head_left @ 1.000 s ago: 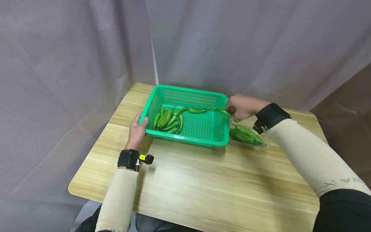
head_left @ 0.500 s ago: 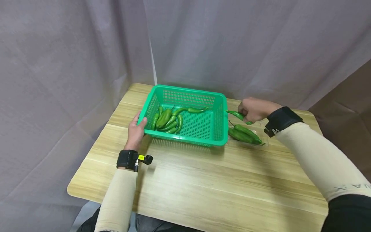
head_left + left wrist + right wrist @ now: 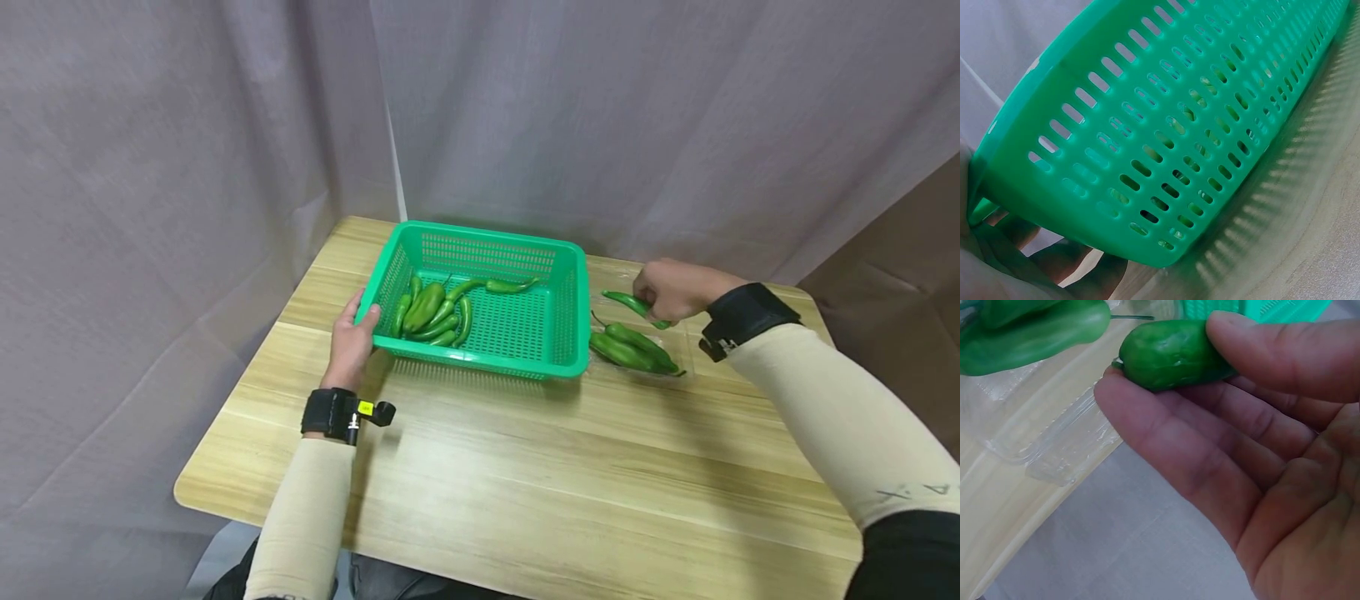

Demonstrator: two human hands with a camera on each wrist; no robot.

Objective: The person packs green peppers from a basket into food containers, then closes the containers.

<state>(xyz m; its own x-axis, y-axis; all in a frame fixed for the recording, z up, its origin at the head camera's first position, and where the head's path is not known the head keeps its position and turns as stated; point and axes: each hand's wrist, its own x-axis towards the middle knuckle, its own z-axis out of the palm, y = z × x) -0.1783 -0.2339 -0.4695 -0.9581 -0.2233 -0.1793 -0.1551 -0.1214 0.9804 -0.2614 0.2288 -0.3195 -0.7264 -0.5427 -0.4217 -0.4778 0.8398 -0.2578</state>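
Note:
My left hand point(image 3: 352, 342) grips the left end of a green plastic basket point(image 3: 487, 360), thumb over the rim. Below that rim its fingers curl, as the left wrist view shows the basket wall point(image 3: 1147, 137) from outside. Several green peppers point(image 3: 429, 307) lie in the basket's left half, and one reaches toward its middle. To the right of the basket, my right hand point(image 3: 678, 290) pinches a slim green chili pepper point(image 3: 1172, 356) between thumb and fingers. It hovers above a clear plastic tray point(image 3: 1066, 444) holding larger green peppers point(image 3: 630, 350).
The wooden table point(image 3: 525, 467) reaches toward the person's lap. Grey curtains point(image 3: 600, 125) hang close behind and left of it, with a brown surface point(image 3: 892, 292) at the right. Each wrist wears a black strap point(image 3: 330, 412) with a small camera.
My right hand has moved right with the chili pepper, away from the basket's right rim to above the tray. The left hand and the basket have stayed nearly still.

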